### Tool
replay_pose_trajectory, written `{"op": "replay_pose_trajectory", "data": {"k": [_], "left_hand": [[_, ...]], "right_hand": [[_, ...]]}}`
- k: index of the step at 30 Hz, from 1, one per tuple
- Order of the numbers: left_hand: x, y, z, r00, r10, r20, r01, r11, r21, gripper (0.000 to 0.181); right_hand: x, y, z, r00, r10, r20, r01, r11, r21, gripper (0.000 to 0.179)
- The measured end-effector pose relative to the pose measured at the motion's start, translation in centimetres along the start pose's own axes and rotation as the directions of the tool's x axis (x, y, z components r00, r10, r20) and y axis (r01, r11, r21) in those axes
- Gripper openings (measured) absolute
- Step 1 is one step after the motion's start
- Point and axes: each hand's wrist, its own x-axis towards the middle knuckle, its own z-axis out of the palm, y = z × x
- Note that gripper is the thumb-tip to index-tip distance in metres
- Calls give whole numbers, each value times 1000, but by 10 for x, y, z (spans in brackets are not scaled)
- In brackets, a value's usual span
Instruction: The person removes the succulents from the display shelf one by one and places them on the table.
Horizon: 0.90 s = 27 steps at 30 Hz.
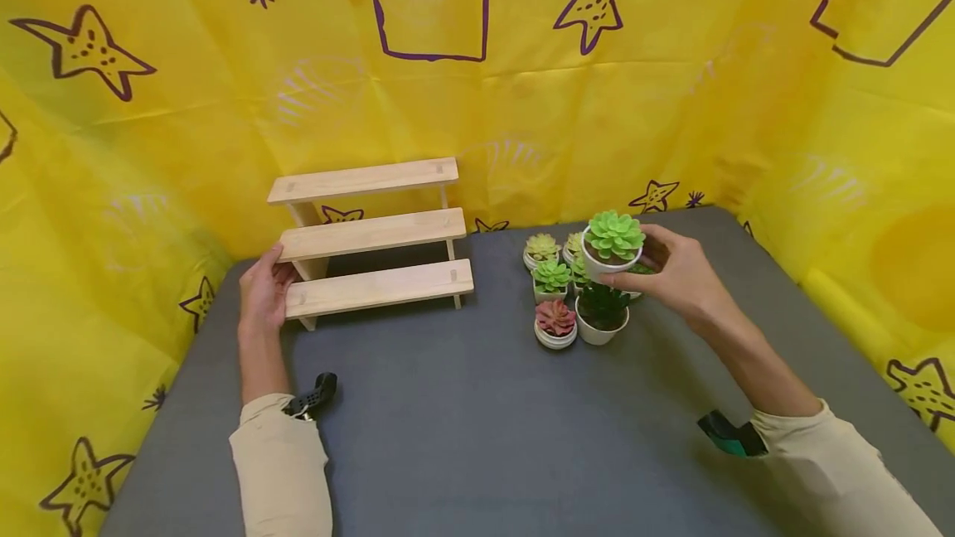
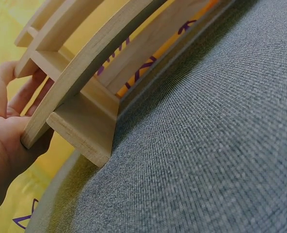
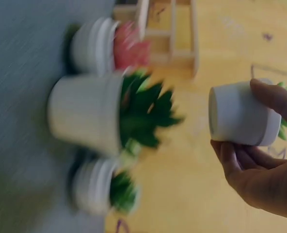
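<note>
A three-step wooden display stand (image 1: 373,230) is at the left of the table. My left hand (image 1: 263,287) grips its left end; in the left wrist view, the fingers (image 2: 24,94) reach in between the middle and lowest steps. My right hand (image 1: 681,272) holds up a white round pot with a bright green succulent (image 1: 613,237), pinched between thumb and fingers. Below it stand more potted succulents: a red one (image 1: 555,321), a dark green one (image 1: 601,312), a light green one (image 1: 552,278) and a yellowish one (image 1: 541,249). Others behind are partly hidden by the raised pot.
A grey cloth covers the table (image 1: 477,421). Yellow fabric (image 1: 462,106) with purple starfish drawings hangs close behind the stand and along both sides. Black wrist-camera mounts (image 1: 733,434) stick out from both sleeves.
</note>
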Motion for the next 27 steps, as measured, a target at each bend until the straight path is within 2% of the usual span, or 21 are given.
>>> {"op": "replay_pose_trajectory", "data": {"k": [6,9,13,18,21,25,27], "left_hand": [[-3,4,-7,1000,-4,-13,3,1000,-28,11],[-4,9,-9,1000,1,-9,-1,999,-49,10],[-5,14,-11,1000,2,-11,-2,999,-50,9],[-4,12,-12,1000,-9,-9,9,998,-60,9],[-2,8,-10,1000,-12,-16,11,999,-50,8],[-1,5,-9,999,-7,-38,6,1000,-26,9],[-2,3,-8,998,5,-68,-5,1000,-7,10]], "right_hand": [[-8,38,-25,994,59,-94,-69,991,-114,80],[-9,56,-31,992,93,-83,-104,985,-139,78],[-13,81,-23,990,144,-4,-143,978,-151,75],[-15,105,-10,989,147,11,-142,970,-199,78],[-16,112,-7,990,142,13,-135,965,-226,80],[-18,117,-2,991,134,22,-128,975,-180,78],[-17,119,0,992,121,26,-115,980,-164,78]]}}
